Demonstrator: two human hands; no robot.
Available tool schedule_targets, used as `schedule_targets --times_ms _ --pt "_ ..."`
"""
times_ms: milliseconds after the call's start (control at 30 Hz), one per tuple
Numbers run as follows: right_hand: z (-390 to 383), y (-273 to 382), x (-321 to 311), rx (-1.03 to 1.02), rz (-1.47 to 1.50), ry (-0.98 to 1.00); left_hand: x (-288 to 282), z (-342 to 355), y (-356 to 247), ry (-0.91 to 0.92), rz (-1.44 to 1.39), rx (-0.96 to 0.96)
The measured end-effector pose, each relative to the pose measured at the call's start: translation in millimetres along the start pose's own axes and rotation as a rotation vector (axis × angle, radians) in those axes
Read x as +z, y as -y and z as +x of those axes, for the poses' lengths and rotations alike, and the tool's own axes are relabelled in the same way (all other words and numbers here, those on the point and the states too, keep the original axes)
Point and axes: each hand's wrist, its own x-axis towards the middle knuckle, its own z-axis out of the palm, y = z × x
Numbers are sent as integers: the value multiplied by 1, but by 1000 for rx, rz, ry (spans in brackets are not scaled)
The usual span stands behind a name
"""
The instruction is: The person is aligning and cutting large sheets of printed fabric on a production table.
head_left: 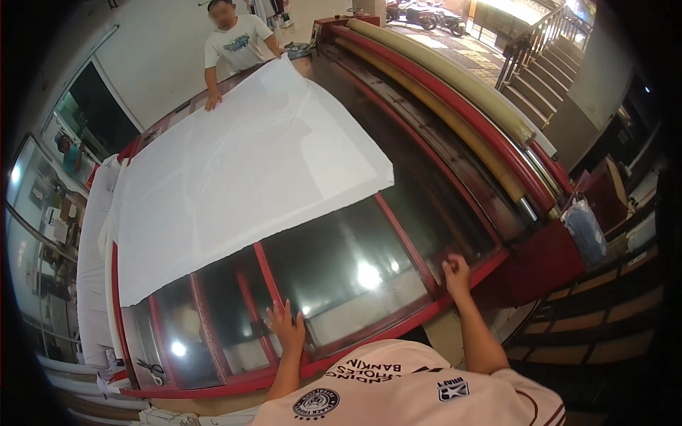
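Observation:
A large white fabric sheet [241, 170] lies over the far and left part of a glass-topped table [341, 280] with red framing. My left hand [285, 326] rests at the table's near edge with its fingers spread, touching the glass and holding nothing. Over the near right corner is my right hand [457, 272], its fingers loosely bent and nothing visible in them. Both hands are apart from the sheet. At the far side, a co-worker [238, 46] in a white T-shirt has both hands at the sheet's far edge.
Scissors [150, 370] lie at the table's near left corner. Long rolls, including a red roll [469, 106], run along the right side. A plastic bag [584, 231] hangs at their near end. White fabric [96, 263] drapes along the left side. Another person [74, 160] is far left.

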Motion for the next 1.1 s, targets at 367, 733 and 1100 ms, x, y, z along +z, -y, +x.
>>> schedule_targets --times_ms 367,733,1100 --pt "267 48 209 64 -655 97 19 217 -73 25 -65 -132" --pt "333 20 194 100 -82 11 49 272 -21 208 365 -131" --pt "328 63 219 16 -47 46 40 303 37 -140 238 -176"
